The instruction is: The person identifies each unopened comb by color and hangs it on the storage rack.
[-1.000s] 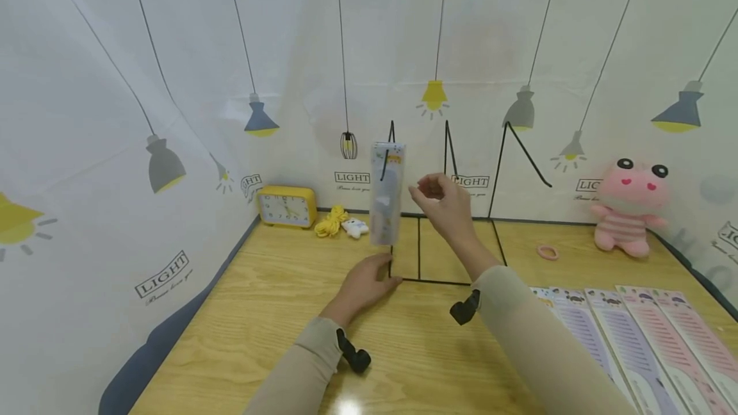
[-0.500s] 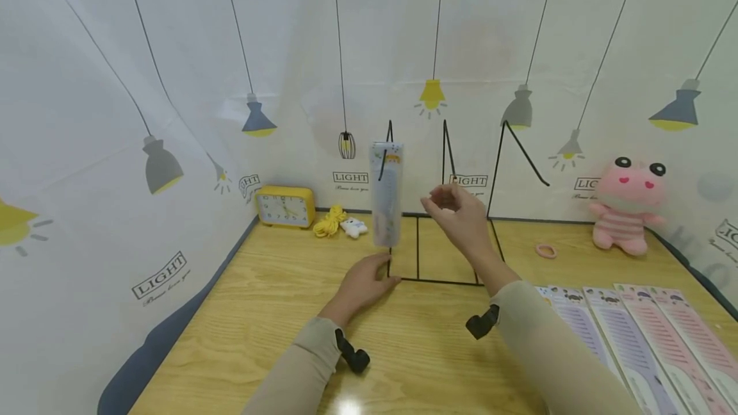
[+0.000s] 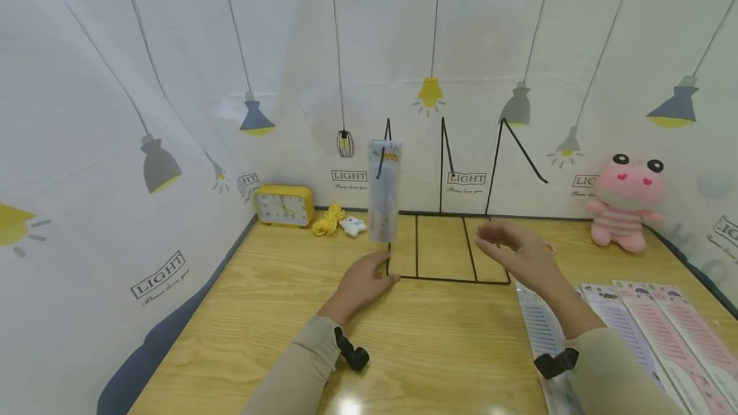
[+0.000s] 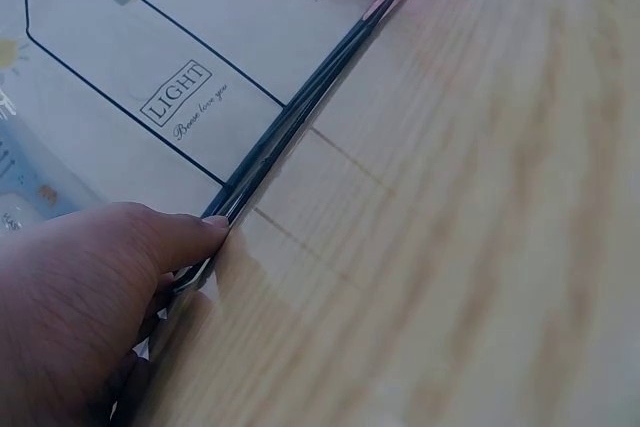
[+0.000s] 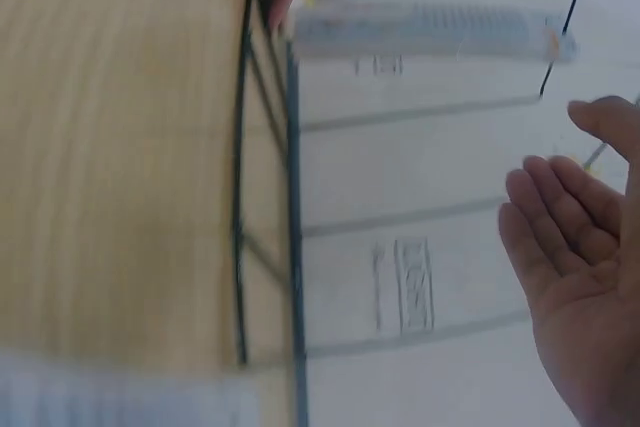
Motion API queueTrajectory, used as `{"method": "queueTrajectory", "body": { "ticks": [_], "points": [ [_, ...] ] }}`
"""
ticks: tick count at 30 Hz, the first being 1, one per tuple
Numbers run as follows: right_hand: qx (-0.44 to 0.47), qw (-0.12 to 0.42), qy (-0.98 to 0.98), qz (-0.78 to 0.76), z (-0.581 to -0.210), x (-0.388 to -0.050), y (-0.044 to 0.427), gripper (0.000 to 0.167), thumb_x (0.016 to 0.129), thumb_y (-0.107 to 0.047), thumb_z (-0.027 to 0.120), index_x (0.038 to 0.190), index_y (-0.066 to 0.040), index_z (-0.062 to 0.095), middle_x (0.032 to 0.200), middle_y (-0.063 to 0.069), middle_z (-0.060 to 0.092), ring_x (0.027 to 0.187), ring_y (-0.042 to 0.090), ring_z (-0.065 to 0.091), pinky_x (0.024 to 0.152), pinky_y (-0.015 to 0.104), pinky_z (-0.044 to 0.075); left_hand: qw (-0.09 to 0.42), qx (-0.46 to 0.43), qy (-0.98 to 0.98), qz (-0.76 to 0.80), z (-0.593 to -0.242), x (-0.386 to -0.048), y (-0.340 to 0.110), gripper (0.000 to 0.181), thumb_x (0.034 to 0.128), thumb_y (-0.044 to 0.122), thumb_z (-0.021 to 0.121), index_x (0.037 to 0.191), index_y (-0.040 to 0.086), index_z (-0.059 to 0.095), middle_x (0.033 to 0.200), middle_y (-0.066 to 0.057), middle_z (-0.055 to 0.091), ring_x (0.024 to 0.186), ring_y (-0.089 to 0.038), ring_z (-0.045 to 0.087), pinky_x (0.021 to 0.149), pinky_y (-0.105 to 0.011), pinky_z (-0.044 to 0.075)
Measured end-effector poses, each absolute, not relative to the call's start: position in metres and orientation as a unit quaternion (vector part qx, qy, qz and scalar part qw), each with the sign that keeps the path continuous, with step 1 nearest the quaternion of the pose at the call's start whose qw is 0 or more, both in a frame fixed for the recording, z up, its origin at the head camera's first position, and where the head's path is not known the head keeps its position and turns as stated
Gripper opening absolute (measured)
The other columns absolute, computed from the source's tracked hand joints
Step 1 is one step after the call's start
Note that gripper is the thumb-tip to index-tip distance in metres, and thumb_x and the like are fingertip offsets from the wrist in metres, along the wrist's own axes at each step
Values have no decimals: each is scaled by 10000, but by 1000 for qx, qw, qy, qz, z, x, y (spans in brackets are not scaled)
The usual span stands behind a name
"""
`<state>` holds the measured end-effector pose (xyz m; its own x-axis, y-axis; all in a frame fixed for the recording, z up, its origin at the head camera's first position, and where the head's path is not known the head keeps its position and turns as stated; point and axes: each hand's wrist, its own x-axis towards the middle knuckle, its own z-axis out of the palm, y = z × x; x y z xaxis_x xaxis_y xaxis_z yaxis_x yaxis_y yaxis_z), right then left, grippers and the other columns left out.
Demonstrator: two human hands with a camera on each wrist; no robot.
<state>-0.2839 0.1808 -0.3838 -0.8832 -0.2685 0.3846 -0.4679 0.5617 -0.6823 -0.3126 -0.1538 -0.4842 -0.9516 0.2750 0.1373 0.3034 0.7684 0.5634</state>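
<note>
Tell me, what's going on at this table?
A person is handling a black wire rack on a wooden table. Their left hand grips the near left corner of its base. A clear packet hangs from the leftmost hook, while the other two hooks carry nothing. Their right hand, fingers apart from the thumb and holding nothing, hovers by the rack's right end. Several printed strips lie flat on the table to the right.

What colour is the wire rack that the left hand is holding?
The rack is black; it shows best in the head view.
</note>
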Motion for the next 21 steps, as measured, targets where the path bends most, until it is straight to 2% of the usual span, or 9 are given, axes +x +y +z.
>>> {"method": "queueTrajectory", "body": {
  "ticks": [1, 3, 8, 14, 16, 18, 21],
  "points": [
    [207, 106, -883, 407, -388, -282, 192, 412, 988, -409, 649, 1291, -131, 649, 1237, 47, 683, 1141, 267, 644, 931, 469, 541, 24, -154, -939, -305, -484, -312, -154, 633, 975, 467, 636, 1493, 127, 503, 1511, -64, 495, 1398, -280, 447, 1149, -465, 368],
    [202, 87, -897, 384, -397, -278, 214, 435, 990, -424, 641, 1324, -145, 636, 1273, 54, 669, 1169, 294, 633, 915, 453, 548, 23, -154, -939, -307, -483, -312, -154, 633, 976, 466, 636, 1491, 123, 504, 1512, -67, 494, 1398, -285, 446, 1148, -470, 369],
    [185, 64, -919, 341, -424, -273, 266, 456, 989, -405, 649, 1351, -128, 642, 1276, 87, 678, 1128, 323, 653, 813, 306, 556, 19, -155, -938, -309, -482, -313, -154, 648, 978, 475, 629, 1502, 120, 488, 1532, -69, 469, 1409, -290, 430, 1158, -474, 353],
    [194, 47, -925, 323, -453, -276, 299, 548, 952, -380, 708, 1384, -56, 608, 1320, 126, 651, 1136, 338, 637, 843, 219, 534, 27, -157, -939, -305, -481, -314, -155, 648, 977, 478, 628, 1499, 120, 492, 1535, -78, 465, 1409, -306, 428, 1161, -486, 345],
    [222, 50, -923, 309, -461, -278, 303, 583, 927, -353, 743, 1396, -44, 586, 1355, 141, 619, 1186, 366, 596, 910, 275, 512, 28, -156, -938, -308, -481, -314, -155, 642, 976, 470, 633, 1495, 117, 497, 1533, -83, 466, 1408, -312, 427, 1164, -488, 340],
    [249, 58, -921, 296, -468, -279, 305, 606, 893, -329, 781, 1391, -45, 584, 1385, 153, 584, 1243, 398, 538, 984, 404, 478, 27, -158, -937, -310, -482, -314, -155, 643, 976, 464, 636, 1496, 112, 496, 1535, -86, 463, 1411, -314, 423, 1166, -488, 336],
    [278, 64, -914, 289, -473, -278, 307, 596, 859, -294, 813, 1354, -40, 603, 1387, 195, 538, 1270, 461, 472, 991, 634, 408, 25, -161, -936, -311, -485, -313, -155, 655, 976, 468, 633, 1506, 114, 482, 1544, -81, 451, 1417, -307, 416, 1169, -486, 333]
  ]
}}
